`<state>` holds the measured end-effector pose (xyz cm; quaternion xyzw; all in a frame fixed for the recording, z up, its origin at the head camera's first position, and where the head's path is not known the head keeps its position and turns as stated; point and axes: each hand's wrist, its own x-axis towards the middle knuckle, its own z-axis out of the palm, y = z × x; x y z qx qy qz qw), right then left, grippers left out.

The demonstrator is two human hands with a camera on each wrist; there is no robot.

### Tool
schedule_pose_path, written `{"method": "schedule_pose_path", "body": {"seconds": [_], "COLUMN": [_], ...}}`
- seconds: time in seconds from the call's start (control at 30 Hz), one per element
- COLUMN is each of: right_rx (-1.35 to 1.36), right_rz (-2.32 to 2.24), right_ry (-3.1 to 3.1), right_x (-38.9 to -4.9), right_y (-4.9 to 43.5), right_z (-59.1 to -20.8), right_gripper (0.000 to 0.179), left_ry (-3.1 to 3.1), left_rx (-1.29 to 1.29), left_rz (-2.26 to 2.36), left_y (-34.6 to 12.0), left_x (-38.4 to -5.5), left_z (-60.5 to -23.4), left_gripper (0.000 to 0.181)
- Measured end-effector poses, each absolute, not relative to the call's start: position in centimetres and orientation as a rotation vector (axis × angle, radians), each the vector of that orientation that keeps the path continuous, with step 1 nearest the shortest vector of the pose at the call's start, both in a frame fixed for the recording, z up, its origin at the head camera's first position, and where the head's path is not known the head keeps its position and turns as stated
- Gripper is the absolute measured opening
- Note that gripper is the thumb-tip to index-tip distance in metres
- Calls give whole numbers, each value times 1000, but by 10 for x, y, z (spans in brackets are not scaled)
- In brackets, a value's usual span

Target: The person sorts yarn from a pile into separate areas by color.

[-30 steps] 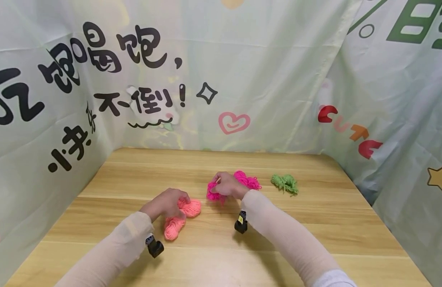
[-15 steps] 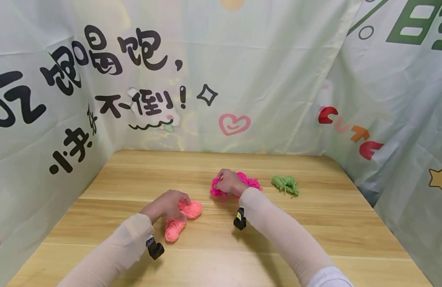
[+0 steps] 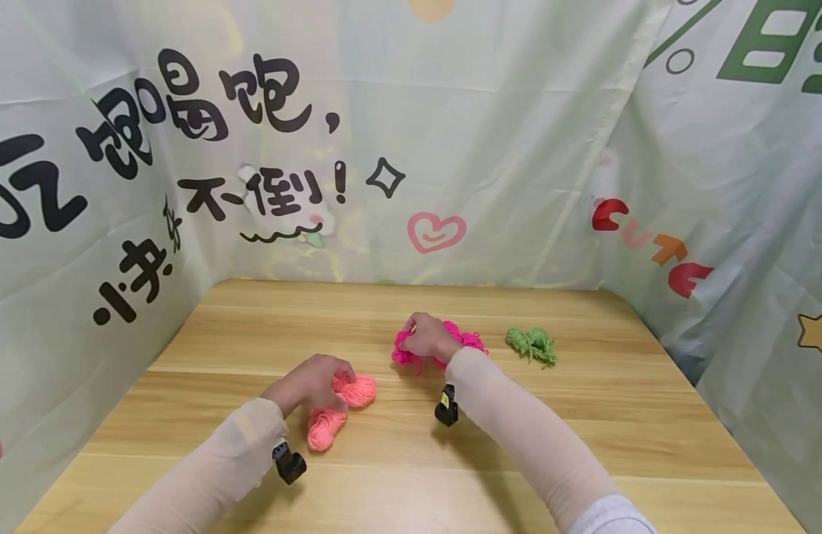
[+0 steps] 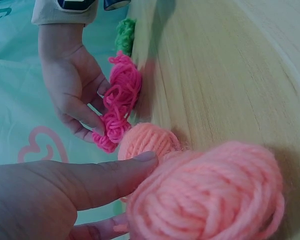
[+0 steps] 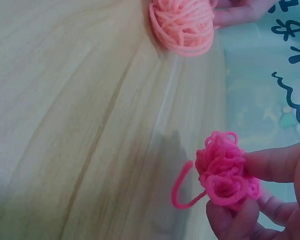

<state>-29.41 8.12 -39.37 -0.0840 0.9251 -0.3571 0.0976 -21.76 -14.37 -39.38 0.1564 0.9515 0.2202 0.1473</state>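
Note:
At the left of the table, my left hand (image 3: 312, 382) pinches the narrow middle of a coral skein of yarn (image 3: 359, 391). One plump lobe of the coral skein (image 4: 207, 195) fills the foreground of the left wrist view, with the thumb across its waist. Farther back, my right hand (image 3: 427, 337) grips the left end of a bright magenta skein of yarn (image 3: 466, 338). Loops and a loose tail of this magenta skein (image 5: 221, 175) show between thumb and fingers in the right wrist view. In the head view the hand hides its middle.
A smaller green skein of yarn (image 3: 531, 345) lies to the right of the magenta one. All rest on a wooden table (image 3: 584, 430). Printed cloth curtains (image 3: 504, 170) stand along its back and both sides. Each wrist wears a small black camera (image 3: 446, 406).
My right hand has shifted slightly right and back with the left end of the magenta skein. My left hand and the coral skein stay nearly still, and the head view has tilted a little.

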Motion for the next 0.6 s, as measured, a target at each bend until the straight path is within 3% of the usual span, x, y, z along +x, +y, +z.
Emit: {"method": "schedule_pose_path", "body": {"seconds": [0.6], "right_rx": [-153], "right_rz": [-879], "right_ry": [2750], "right_x": [-302], "right_y": [75], "right_z": [-398], "right_gripper": [8], "left_ry": [2739], "left_rx": [458], "left_rz": [643], "left_y": [-144], "left_x": [-217], "left_z": [-396], "left_gripper": [39]}}
